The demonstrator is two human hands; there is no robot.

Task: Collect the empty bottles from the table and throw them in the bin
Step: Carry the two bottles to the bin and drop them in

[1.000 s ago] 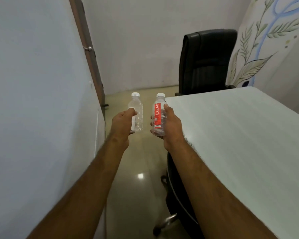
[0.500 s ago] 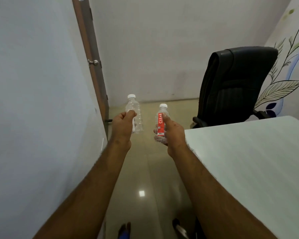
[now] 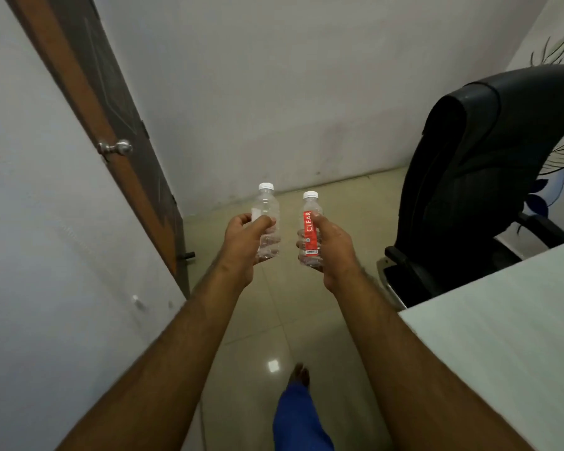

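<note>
left hand (image 3: 243,244) grips a clear bottle (image 3: 268,222), right hand (image 3: 332,247) grips the red-labelled bottle (image 3: 311,234), mid-frame. no bin shows; keep both 2 upright and firmly held while walking.

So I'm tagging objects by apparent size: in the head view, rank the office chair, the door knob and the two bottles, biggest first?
1. Office chair, largest by far.
2. Red-label bottle and clear bottle: they look alike, so no ranking between them.
3. Door knob, smallest, though farther from the camera.
</note>
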